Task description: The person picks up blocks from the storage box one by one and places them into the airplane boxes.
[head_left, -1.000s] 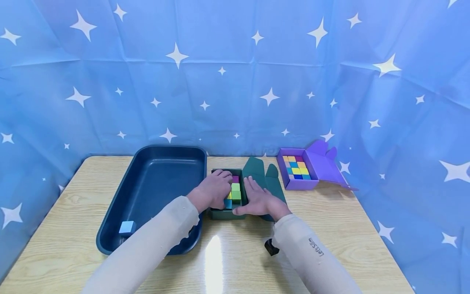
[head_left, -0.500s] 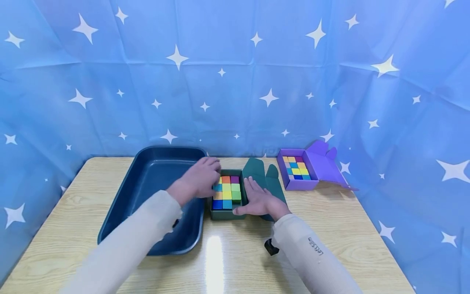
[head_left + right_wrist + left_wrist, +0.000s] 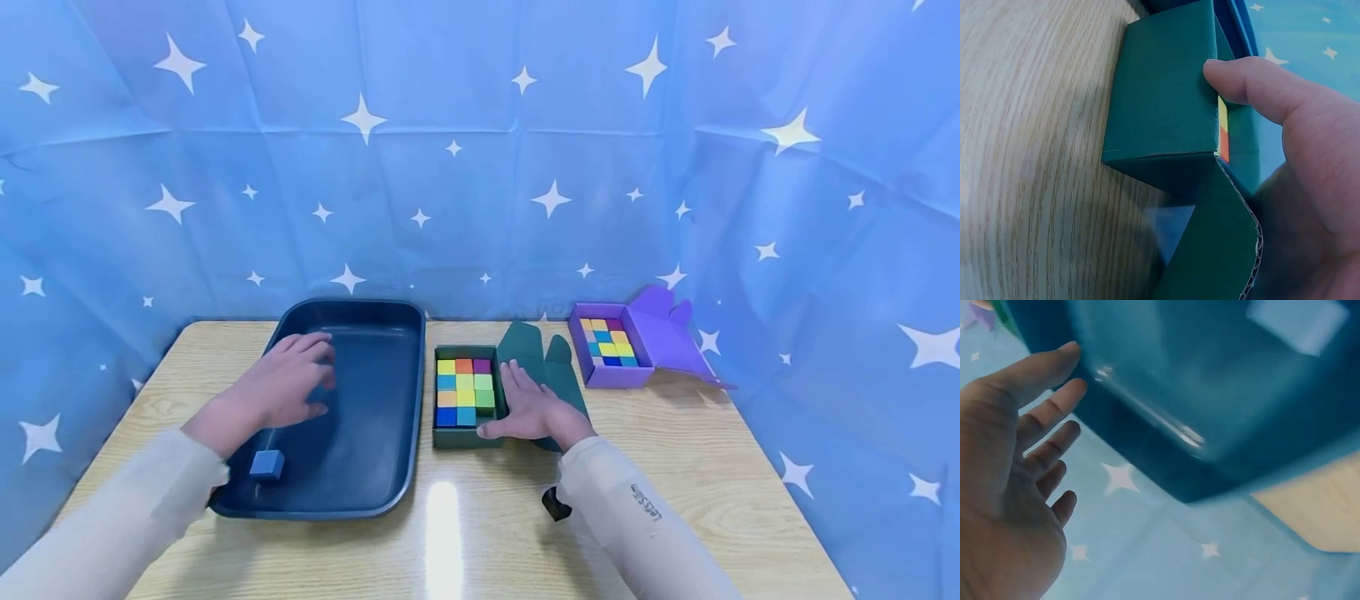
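Note:
My left hand [image 3: 281,383] hovers over the dark blue tray [image 3: 352,504], fingers spread and holding nothing. In the left wrist view its loosely bent fingers overlap the tray wall [image 3: 1141,450]. One light blue cube [image 3: 266,465] lies near the tray's front left corner, close to that hand. My right hand [image 3: 528,408] rests at the right side of the open green cardboard box [image 3: 468,439], fingers straight over its folded-out lid [image 3: 558,379]. Its thumb touches the box rim [image 3: 1215,81]. Rows of coloured cubes [image 3: 465,382] fill the box, except a gap at the front right corner.
Farther right stands an open purple box [image 3: 611,379] with several coloured cubes inside, its lid [image 3: 675,346] folded out to the right. All stand on a light wooden table [image 3: 375,558]. A blue star-patterned cloth [image 3: 465,183] hangs behind.
My left hand has left the green box and moved left over the tray, uncovering the cubes in the box. My right hand has stayed on the box.

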